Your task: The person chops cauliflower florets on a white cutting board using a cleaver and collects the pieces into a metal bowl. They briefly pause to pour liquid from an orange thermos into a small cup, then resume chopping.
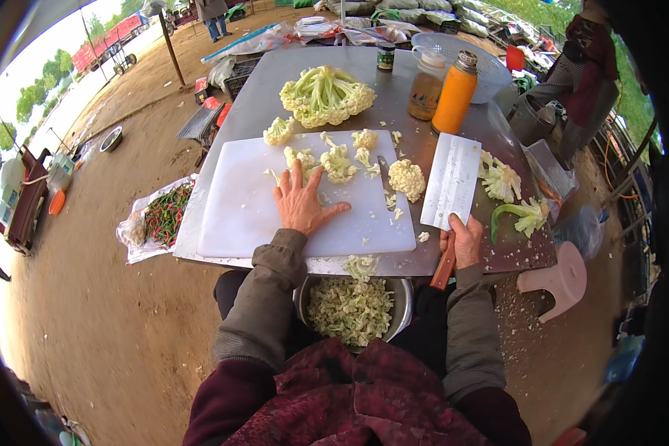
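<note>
My left hand is spread over a white plastic cutting board, its fingertips at a cauliflower floret. Whether it presses on the floret or only rests there, I cannot tell. In my right hand is the wooden handle of a cleaver, its broad blade pointing away from me just right of the board. More florets lie on the board, with another floret over its right edge. A large piece of cauliflower head sits behind the board. Below the table edge, a metal basin holds chopped cauliflower.
An orange bottle, a clear jar, a small dark jar and a blue plastic basket stand at the metal table's back. Cauliflower leaves lie right. A pink stool stands beside; chili peppers lie left. Another person is at right.
</note>
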Demonstrator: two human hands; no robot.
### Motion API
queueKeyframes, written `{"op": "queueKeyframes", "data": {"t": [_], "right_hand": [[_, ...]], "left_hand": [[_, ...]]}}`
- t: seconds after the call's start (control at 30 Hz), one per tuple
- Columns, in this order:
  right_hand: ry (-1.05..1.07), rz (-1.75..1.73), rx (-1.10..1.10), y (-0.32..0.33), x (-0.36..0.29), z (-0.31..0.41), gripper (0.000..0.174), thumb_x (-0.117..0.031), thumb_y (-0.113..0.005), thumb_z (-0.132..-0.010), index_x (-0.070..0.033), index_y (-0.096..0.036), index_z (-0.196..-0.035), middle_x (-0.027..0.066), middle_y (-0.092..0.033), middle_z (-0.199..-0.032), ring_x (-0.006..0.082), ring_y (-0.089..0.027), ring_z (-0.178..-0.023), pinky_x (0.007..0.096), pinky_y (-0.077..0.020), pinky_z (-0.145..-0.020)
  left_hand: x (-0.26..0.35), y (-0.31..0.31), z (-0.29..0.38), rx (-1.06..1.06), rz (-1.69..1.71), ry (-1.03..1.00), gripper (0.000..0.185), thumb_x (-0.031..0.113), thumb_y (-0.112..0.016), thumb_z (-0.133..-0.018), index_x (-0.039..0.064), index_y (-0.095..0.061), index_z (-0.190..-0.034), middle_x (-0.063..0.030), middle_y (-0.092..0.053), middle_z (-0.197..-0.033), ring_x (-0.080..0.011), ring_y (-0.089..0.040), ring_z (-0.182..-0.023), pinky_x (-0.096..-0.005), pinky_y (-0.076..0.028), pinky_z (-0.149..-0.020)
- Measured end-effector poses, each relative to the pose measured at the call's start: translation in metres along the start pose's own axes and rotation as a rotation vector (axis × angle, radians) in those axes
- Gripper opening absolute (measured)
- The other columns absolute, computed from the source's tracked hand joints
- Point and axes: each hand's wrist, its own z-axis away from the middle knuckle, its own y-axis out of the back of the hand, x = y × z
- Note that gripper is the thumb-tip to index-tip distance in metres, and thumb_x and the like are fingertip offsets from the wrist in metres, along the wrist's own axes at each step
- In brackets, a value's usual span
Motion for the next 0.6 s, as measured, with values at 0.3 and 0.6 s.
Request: {"op": "queueKeyframes", "data": {"t": [0.3,0.6], "right_hand": [[0.017,0.057,-0.118,-0.001,-0.008,0.003,0.023,-0.019,-0.059,-0.097,0.003,-0.063,-0.103,0.0077,-0.06,-0.066,0.0127,-0.052,-0.045,0.0273,-0.0441,-0.042],[0.056,0.074,-0.163,0.0,-0.008,0.007,0.024,-0.018,-0.059,-0.097,0.005,-0.063,-0.104,0.0092,-0.059,-0.067,0.0137,-0.053,-0.046,0.0293,-0.045,-0.042]], "left_hand": [[0.023,0.01,0.039,0.019,0.078,-0.002,0.037,0.043,-0.08,-0.074,0.022,-0.077,-0.105,-0.0123,-0.053,-0.136,-0.0346,-0.049,-0.116,-0.0467,-0.038,-0.096],[0.035,0.018,0.098,0.227,0.083,-0.156,0.036,0.03,-0.082,-0.075,0.019,-0.075,-0.109,-0.0142,-0.057,-0.129,-0.0321,-0.055,-0.106,-0.0443,-0.042,-0.092]]}}
